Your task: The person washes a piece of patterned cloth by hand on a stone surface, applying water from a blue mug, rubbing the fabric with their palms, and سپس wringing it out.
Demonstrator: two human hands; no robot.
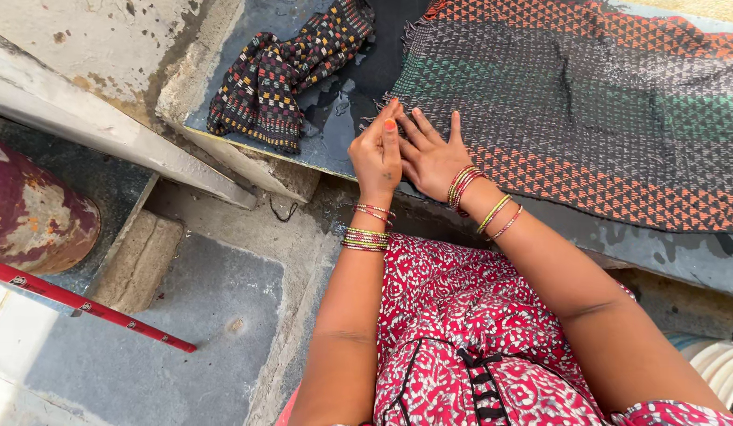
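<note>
Two bare hands press on the fringed corner of a wet woven cloth spread across a dark stone slab.

The left hand point(376, 154) stands on its edge with fingers straight and together, gripping nothing, its fingertips touching the near corner of the large dark cloth with orange, green and grey zigzag rows point(571, 102). The right hand point(431, 155) lies flat and spread, palm down on that same corner, holding nothing. The cloth covers the right of the wet dark stone slab point(335, 134). A smaller crumpled dark cloth with multicoloured checks point(283, 71) lies well apart at the slab's left. A red rod point(90, 306) crosses the floor below.
</note>
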